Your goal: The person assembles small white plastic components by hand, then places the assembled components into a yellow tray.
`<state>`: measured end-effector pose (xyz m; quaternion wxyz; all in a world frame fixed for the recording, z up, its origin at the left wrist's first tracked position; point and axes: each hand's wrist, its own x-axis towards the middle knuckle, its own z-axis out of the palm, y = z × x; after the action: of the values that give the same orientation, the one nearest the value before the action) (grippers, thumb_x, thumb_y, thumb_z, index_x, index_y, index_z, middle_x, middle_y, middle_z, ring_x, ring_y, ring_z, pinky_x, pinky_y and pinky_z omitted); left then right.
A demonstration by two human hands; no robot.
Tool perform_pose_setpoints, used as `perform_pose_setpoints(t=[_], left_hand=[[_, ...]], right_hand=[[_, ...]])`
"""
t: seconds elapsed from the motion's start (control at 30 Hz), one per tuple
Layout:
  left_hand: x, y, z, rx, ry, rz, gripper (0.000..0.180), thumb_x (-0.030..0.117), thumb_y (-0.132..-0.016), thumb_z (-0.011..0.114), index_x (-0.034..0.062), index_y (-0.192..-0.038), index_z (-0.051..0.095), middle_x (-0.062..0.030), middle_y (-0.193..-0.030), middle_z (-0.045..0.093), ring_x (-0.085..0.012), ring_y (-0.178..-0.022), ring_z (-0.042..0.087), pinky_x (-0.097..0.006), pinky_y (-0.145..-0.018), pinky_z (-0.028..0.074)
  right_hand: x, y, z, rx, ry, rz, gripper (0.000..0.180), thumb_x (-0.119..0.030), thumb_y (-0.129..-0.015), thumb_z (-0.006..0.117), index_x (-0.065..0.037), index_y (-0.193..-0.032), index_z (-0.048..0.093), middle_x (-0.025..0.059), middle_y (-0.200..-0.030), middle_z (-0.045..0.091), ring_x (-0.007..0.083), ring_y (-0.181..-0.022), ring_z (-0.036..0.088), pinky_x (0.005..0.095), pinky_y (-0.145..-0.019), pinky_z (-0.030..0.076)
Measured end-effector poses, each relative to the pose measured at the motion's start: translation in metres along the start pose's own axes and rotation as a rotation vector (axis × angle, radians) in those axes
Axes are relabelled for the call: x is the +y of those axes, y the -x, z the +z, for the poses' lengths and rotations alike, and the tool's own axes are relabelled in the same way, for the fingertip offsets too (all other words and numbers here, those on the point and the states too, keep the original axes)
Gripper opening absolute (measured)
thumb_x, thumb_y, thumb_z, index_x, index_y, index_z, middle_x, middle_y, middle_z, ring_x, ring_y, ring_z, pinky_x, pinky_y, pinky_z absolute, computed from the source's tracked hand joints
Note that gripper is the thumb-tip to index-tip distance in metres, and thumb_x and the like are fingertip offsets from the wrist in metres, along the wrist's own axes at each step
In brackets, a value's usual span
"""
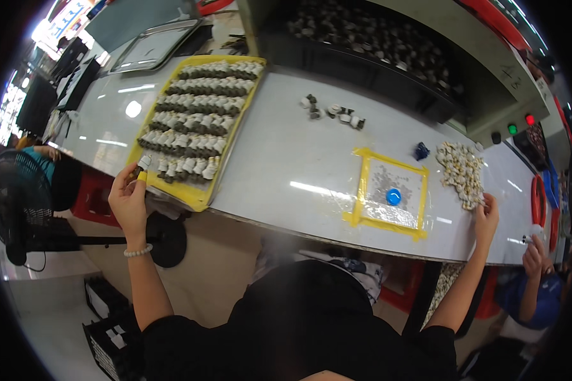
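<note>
Yellow-edged tray [201, 204]: head view, on the left part of the worktop [279, 171], its near end reaching the front edge; six rows of white-and-grey parts [200, 122] fill it.
Left hand [128, 198]: at the tray's near-left corner, fingers pinched on one small white-and-grey piece [144, 162].
Right hand [487, 221]: at the worktop's front edge, fingers beside the heap of white-and-yellow bits [461, 171]; whether they grip one cannot be told.
Black bin [362, 73]: along the back edge, loaded with dark-and-white parts.
Taped square [362, 187]: near the front edge, bearing a blue disc [393, 197].
Room: worktop surface between tray and square.
</note>
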<state>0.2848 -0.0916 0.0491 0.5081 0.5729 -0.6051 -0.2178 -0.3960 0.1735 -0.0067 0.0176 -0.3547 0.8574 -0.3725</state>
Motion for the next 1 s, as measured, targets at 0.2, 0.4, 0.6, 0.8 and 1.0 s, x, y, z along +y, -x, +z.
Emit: perform_pose_setpoints(t=[0.2, 0.4, 0.6, 0.8, 1.0], left_hand=[[-0.042, -0.003, -0.013, -0.003, -0.239, -0.042, 0.028, -0.002, -0.075, 0.058, -0.0034, -0.103, 0.062, -0.0065, -0.087, 0.064, -0.0099, -0.076, 0.058, -0.024, -0.071, 0.046], [-0.039, -0.005, 0.005, -0.060, -0.319, 0.006, 0.029, 0.000, -0.074, 0.057, -0.0038, -0.103, 0.060, -0.0109, -0.090, 0.065, -0.0161, -0.083, 0.060, -0.027, -0.079, 0.045], [-0.040, -0.002, -0.004, -0.193, -0.359, 0.032, 0.033, -0.001, -0.075, 0.053, -0.0033, -0.108, 0.057, -0.0147, -0.099, 0.063, -0.0209, -0.095, 0.059, -0.030, -0.085, 0.043], [0.038, 0.014, 0.046, -0.118, -0.357, 0.360, 0.036, -0.003, -0.073, 0.052, -0.0030, -0.108, 0.058, -0.0186, -0.111, 0.058, -0.0330, -0.106, 0.054, -0.037, -0.094, 0.040], [0.111, 0.031, 0.197, -0.569, -0.207, 0.604, 0.040, 0.002, -0.074, 0.057, -0.0014, -0.114, 0.054, -0.0208, -0.118, 0.054, -0.0351, -0.109, 0.050, -0.038, -0.092, 0.042]], right_hand=[[-0.077, 0.030, 0.027, -0.086, -0.692, 0.050, 0.039, -0.003, -0.089, 0.051, -0.001, -0.128, 0.047, 0.0052, -0.104, 0.057, 0.0102, -0.085, 0.057, 0.0224, -0.079, 0.045], [-0.096, 0.058, 0.040, -0.214, -0.807, 0.026, 0.023, 0.002, -0.084, 0.058, 0.000, -0.106, 0.054, 0.0074, -0.105, 0.057, 0.0186, -0.094, 0.060, 0.0253, -0.083, 0.046], [-0.121, 0.083, 0.067, -0.363, -0.622, -0.007, 0.023, 0.006, -0.074, 0.066, 0.000, -0.096, 0.058, 0.0038, -0.089, 0.059, 0.0099, -0.079, 0.055, 0.0222, -0.071, 0.045], [-0.133, 0.087, 0.062, -0.248, -0.167, -0.287, 0.025, -0.004, -0.073, 0.067, -0.001, -0.097, 0.067, 0.0099, -0.090, 0.060, 0.0188, -0.077, 0.056, 0.0259, -0.064, 0.046], [-0.138, 0.086, 0.050, -0.236, 0.044, -0.412, 0.023, -0.004, -0.074, 0.066, 0.000, -0.097, 0.065, 0.0114, -0.091, 0.059, 0.0246, -0.082, 0.057, 0.0315, -0.070, 0.047]])
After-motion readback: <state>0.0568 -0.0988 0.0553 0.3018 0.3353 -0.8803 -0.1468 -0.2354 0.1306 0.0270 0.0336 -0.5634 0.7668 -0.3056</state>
